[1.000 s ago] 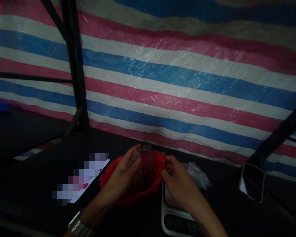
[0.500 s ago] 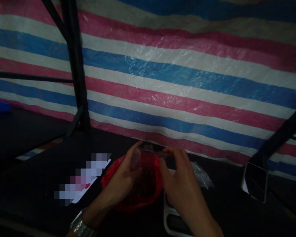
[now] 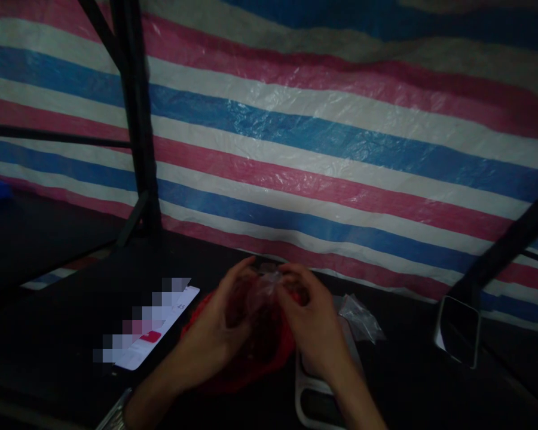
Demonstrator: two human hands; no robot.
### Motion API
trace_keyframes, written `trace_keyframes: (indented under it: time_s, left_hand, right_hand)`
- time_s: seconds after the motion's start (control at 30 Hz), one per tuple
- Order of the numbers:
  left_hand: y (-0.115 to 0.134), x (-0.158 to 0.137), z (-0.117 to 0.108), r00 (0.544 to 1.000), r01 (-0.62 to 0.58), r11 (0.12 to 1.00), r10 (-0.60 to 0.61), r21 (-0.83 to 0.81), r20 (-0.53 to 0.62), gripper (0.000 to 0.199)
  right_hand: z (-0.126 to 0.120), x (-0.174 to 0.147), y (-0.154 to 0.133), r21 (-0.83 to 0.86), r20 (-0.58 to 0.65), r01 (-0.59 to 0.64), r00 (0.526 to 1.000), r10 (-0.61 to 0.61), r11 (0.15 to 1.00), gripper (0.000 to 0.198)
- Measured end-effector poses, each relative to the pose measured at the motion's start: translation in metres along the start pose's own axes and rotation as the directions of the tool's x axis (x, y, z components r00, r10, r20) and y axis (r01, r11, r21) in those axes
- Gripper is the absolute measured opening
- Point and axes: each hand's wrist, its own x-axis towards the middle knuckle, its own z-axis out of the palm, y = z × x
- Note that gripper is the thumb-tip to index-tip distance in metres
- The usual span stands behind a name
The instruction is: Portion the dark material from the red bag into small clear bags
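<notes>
A small clear plastic bag (image 3: 267,285) is held between my two hands, above a red plastic bag (image 3: 275,358) that sits open on the dark tabletop. Dark contents lie inside the red bag, too dim to make out. My left hand (image 3: 231,313) curves around the clear bag's left side, thumb low and fingers up. On the other side, my right hand (image 3: 311,310) pinches the clear bag with thumb and fingers. Partly under my right forearm lies a digital scale (image 3: 301,391) with a pale frame.
Another clear plastic bag (image 3: 363,319) lies right of the scale. A phone (image 3: 457,331) leans at the far right by a dark post. At left lies a lit screen (image 3: 137,352), partly blurred out. Striped plastic sheeting (image 3: 318,149) hangs behind the black table (image 3: 174,257).
My right hand has moved left and inward, closer to my left hand, and its fingers now grip the clear bag. More of the scale shows.
</notes>
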Motion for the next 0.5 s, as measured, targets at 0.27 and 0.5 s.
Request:
trace_keyframes:
  time_s: [0.27, 0.5]
  left_hand:
    - [-0.01, -0.003, -0.025, 0.989, -0.099, 0.471, 0.14, 0.877, 0.036, 0.052]
    - [-0.029, -0.003, -0.013, 0.986, -0.053, 0.187, -0.147, 0.981, 0.081, 0.079]
  right_hand:
    - [-0.119, 0.016, 0.065, -0.028, -0.453, -0.341, 0.842, 0.293, 0.94, 0.055]
    - [-0.144, 0.003, 0.091, -0.321, -0.506, -0.494, 0.811, 0.294, 0.808, 0.021]
